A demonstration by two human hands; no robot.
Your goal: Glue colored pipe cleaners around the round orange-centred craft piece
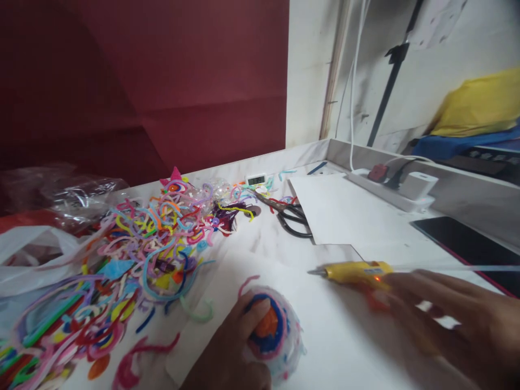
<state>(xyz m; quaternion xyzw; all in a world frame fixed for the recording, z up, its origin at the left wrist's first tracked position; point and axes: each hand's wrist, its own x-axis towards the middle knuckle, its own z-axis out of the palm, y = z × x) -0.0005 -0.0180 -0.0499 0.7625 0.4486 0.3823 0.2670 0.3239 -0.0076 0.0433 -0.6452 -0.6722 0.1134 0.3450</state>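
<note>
My left hand (pixel 239 341) is closed around a round, clear plastic ball-like craft piece (pixel 280 346), a finger resting on its orange centre. Blue and pink rings circle that centre, and coloured specks show along the see-through side. A short red strand (pixel 247 281) sticks out beyond my fingers. On the right, my right hand (pixel 450 314), smeared by motion, is wrapped over the handle of a yellow hot glue gun (pixel 353 272). Its metal nozzle points left toward the craft piece, apart from it. A small orange light glows on its body, and a glue stick (pixel 455 267) trails behind.
A heap of pipe cleaners and craft bits (pixel 162 233) covers the left side. Black-handled scissors (pixel 294 219) lie partly under white paper (pixel 325 206). Beyond are a small digital timer (pixel 255 180), a power strip (pixel 390 189), a dark phone (pixel 467 244) and a plastic bag (pixel 36 254).
</note>
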